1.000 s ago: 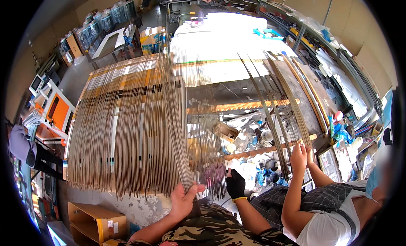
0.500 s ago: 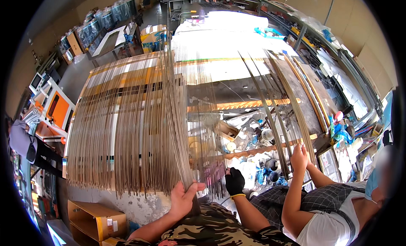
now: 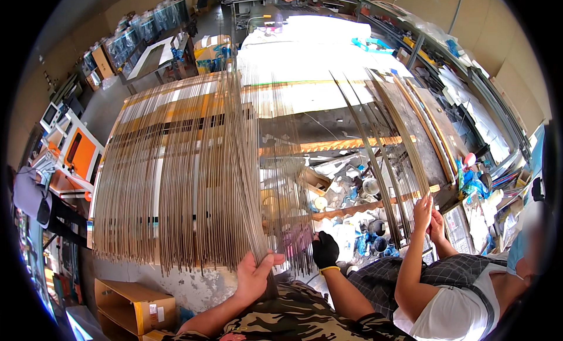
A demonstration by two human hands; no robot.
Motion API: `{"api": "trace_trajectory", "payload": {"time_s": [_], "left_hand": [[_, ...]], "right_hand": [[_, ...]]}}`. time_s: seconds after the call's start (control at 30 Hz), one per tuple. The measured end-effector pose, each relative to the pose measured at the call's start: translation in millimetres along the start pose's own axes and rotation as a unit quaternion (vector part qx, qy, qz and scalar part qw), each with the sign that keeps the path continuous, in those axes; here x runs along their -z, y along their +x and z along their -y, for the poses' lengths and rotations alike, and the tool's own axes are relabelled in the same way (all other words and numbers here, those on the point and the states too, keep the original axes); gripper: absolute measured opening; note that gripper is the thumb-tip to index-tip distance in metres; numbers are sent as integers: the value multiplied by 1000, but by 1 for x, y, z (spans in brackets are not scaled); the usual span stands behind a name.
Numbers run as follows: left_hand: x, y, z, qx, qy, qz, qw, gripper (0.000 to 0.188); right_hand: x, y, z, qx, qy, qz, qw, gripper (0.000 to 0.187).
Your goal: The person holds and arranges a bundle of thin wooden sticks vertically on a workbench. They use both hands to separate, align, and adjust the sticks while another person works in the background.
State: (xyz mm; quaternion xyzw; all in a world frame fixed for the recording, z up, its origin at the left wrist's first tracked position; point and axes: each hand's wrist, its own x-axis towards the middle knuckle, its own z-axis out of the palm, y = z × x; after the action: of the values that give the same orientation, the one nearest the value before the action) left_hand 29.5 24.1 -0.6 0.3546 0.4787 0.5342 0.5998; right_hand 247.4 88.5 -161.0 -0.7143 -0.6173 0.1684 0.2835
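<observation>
My bare left hand (image 3: 253, 276) is wrapped round a thick bundle of long, thin brown rods (image 3: 246, 191), gripping it near its lower end. The bundle stretches away from me over the table. To its left, many similar thin rods (image 3: 135, 188) lie side by side in a wide layer. My right hand (image 3: 326, 251), in a black glove with a yellow band at the wrist, is curled closed beside the ends of a sparser group of rods (image 3: 296, 223). What its fingers pinch, if anything, cannot be made out.
At right, a co-worker's hands (image 3: 427, 216) hold another rod bundle (image 3: 417, 165). Wooden slats (image 3: 358, 144) cross the frame, with cups and litter below. White sheeting (image 3: 305, 41) covers the far table. A cardboard box (image 3: 138, 306) stands on the floor at lower left.
The co-worker's hands have moved slightly right and farther away along their bundle, and their two hands now show apart. My own hands and the bundle in my left hand look unmoved.
</observation>
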Motion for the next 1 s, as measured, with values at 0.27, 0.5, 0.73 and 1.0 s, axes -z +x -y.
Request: {"api": "trace_trajectory", "payload": {"time_s": [0.27, 0.5, 0.73, 1.0], "left_hand": [[2, -1, -3, 6, -2, -12, 1000, 18], [0, 1, 4, 19, -6, -24, 1000, 20], [-8, 3, 1, 26, 16, -20, 999, 20], [-10, 4, 7, -3, -11, -3, 1000, 18]], "right_hand": [[17, -12, 26, 12, 34, -106, 994, 25], [103, -42, 143, -38, 347, 295, 889, 21], [99, -51, 138, -13, 306, 341, 889, 22], [107, -59, 135, -31, 297, 252, 921, 18]]}}
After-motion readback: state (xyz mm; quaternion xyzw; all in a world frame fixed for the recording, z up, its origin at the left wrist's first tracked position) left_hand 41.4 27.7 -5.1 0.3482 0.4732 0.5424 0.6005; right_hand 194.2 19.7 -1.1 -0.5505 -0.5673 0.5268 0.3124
